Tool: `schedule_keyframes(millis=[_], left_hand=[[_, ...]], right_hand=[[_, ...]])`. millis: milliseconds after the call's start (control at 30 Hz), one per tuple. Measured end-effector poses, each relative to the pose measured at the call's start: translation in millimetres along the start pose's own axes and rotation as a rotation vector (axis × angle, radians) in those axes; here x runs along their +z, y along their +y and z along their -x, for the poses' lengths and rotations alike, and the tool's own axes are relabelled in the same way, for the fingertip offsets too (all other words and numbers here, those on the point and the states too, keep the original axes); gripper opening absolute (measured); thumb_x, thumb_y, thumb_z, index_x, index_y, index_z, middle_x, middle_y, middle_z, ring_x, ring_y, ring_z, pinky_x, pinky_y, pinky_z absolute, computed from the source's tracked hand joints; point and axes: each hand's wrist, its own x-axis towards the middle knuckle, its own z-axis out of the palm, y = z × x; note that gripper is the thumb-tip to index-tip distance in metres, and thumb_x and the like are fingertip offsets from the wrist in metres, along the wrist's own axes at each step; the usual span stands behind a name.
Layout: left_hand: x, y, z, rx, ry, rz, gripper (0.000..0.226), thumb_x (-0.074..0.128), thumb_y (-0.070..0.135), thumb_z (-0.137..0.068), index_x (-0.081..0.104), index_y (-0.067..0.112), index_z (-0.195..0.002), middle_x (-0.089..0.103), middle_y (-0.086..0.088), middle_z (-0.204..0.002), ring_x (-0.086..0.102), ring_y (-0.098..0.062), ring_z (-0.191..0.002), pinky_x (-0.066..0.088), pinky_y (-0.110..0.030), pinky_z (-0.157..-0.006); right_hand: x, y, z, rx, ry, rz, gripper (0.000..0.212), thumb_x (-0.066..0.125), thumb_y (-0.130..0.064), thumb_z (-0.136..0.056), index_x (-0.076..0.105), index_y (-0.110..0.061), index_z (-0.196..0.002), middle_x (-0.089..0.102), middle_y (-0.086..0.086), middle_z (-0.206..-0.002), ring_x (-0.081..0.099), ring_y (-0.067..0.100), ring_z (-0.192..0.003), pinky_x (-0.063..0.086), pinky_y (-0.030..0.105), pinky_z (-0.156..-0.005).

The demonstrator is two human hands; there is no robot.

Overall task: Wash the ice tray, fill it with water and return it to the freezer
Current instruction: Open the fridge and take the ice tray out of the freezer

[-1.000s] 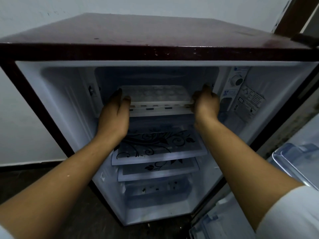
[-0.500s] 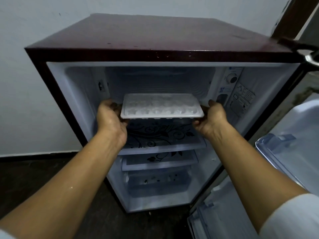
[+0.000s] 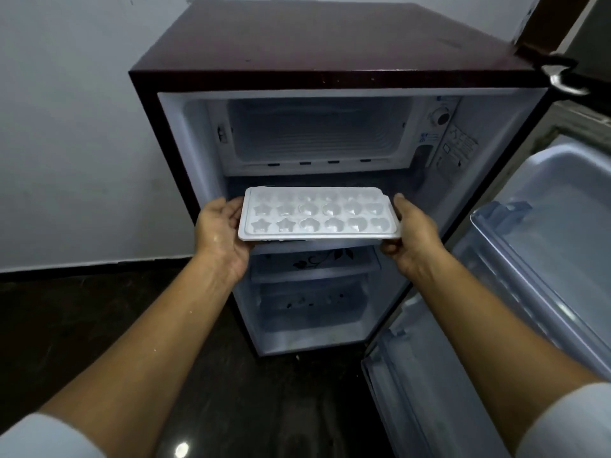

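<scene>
A white ice tray (image 3: pixel 317 214) with star, flower and heart shaped cells is held level in front of the open fridge, below the freezer compartment (image 3: pixel 317 133). My left hand (image 3: pixel 223 234) grips its left end, thumb on the rim and fingers underneath. My right hand (image 3: pixel 408 234) grips the right end the same way. The freezer compartment at the top of the small maroon fridge (image 3: pixel 330 44) stands open and looks bare inside.
The fridge door (image 3: pixel 529 276) swings open to the right with plastic door shelves. Glass shelves with a floral print (image 3: pixel 317 259) and a drawer (image 3: pixel 310 305) sit below the tray. A white wall is on the left and a dark floor (image 3: pixel 66 325) lies below.
Both hands have drawn the ice tray out of the freezer compartment and lowered it toward me. The view has pulled back from the fridge.
</scene>
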Motion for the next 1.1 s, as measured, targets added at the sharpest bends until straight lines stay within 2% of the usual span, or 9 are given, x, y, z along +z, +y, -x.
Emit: schedule_keyframes(millis=[67,167,233,367,467,533,633,867,1100], left_hand=[[-13.3,0.7,15.2,-0.018,-0.001,-0.024,0.049,0.033,0.031,-0.109,0.066,0.004,-0.131,0.073,-0.015,-0.128,0.071,-0.034,-0.117,0.062,-0.031,-0.063],[-35.1,3.0,39.0,-0.037,-0.014,-0.039,0.048,0.035,0.029,-0.107,0.069,0.003,-0.129,0.074,-0.016,-0.127,0.071,-0.035,-0.117,0.064,-0.040,-0.083],[-48.6,5.2,57.3,-0.051,-0.032,-0.069,0.045,0.037,0.026,-0.107,0.073,0.004,-0.121,0.076,-0.014,-0.122,0.073,-0.033,-0.115,0.064,-0.040,-0.083],[-78.5,6.7,95.9,-0.062,-0.119,-0.085,0.062,0.038,0.023,-0.107,0.077,0.021,-0.058,0.080,-0.006,-0.111,0.073,-0.030,-0.115,0.060,-0.045,-0.099],[-100.7,4.8,120.1,-0.076,-0.148,-0.137,0.042,0.043,0.022,-0.106,0.082,0.014,-0.090,0.078,-0.011,-0.121,0.073,-0.031,-0.115,0.056,-0.050,-0.106],[-113.9,1.5,135.8,-0.094,-0.170,-0.175,0.031,0.050,0.021,-0.104,0.076,0.008,-0.114,0.077,-0.013,-0.123,0.074,-0.032,-0.114,0.057,-0.051,-0.104],[-131.3,-7.8,156.4,-0.153,-0.194,-0.233,0.033,0.056,0.022,-0.102,0.073,0.006,-0.125,0.076,-0.015,-0.125,0.075,-0.033,-0.112,0.060,-0.052,-0.099],[-144.0,-41.3,208.5,-0.234,-0.276,-0.379,0.023,0.060,0.023,-0.105,0.075,0.007,-0.112,0.081,-0.010,-0.106,0.080,-0.027,-0.088,0.065,-0.041,-0.067],[-125.6,-101.6,262.8,-0.331,-0.472,-0.548,0.026,0.056,0.028,-0.107,0.077,0.016,-0.100,0.080,-0.013,-0.111,0.077,-0.035,-0.104,0.060,-0.057,-0.093]], right_hand=[[-5.4,8.4,22.0,0.000,0.006,-0.002,0.026,0.058,-0.039,-0.104,0.067,-0.017,-0.093,0.068,0.004,-0.081,0.053,0.013,-0.052,0.025,0.021,-0.035],[-12.8,20.2,62.0,0.017,0.012,-0.012,0.028,0.057,-0.039,-0.105,0.068,-0.015,-0.095,0.070,0.006,-0.087,0.056,0.014,-0.053,0.025,0.019,-0.034],[-18.1,28.2,89.5,0.034,0.032,-0.003,0.029,0.057,-0.040,-0.105,0.070,-0.016,-0.098,0.073,0.003,-0.084,0.062,0.014,-0.053,0.031,0.019,-0.035],[-31.9,49.2,142.4,0.047,0.046,-0.014,0.032,0.057,-0.042,-0.104,0.073,-0.014,-0.109,0.080,0.005,-0.099,0.077,0.023,-0.077,0.055,0.029,-0.053],[-43.7,66.5,184.7,0.022,0.060,-0.025,0.028,0.056,-0.039,-0.105,0.073,-0.017,-0.103,0.080,0.006,-0.098,0.076,0.022,-0.075,0.058,0.033,-0.056],[-52.3,79.8,211.6,0.006,0.095,-0.031,0.025,0.057,-0.036,-0.105,0.073,-0.018,-0.100,0.080,0.006,-0.095,0.076,0.024,-0.076,0.062,0.043,-0.072],[-68.8,101.9,248.1,0.015,0.158,-0.037,0.029,0.059,-0.039,-0.104,0.075,-0.014,-0.103,0.080,0.011,-0.100,0.076,0.027,-0.080,0.060,0.048,-0.082],[-119.2,138.6,323.5,0.015,0.327,-0.024,0.038,0.058,-0.042,-0.103,0.076,-0.008,-0.105,0.077,0.018,-0.106,0.075,0.030,-0.082,0.060,0.052,-0.085],[-202.0,174.0,393.0,0.013,0.565,-0.122,0.045,0.059,-0.043,-0.103,0.076,-0.001,-0.101,0.076,0.022,-0.105,0.076,0.035,-0.087,0.059,0.046,-0.083]])
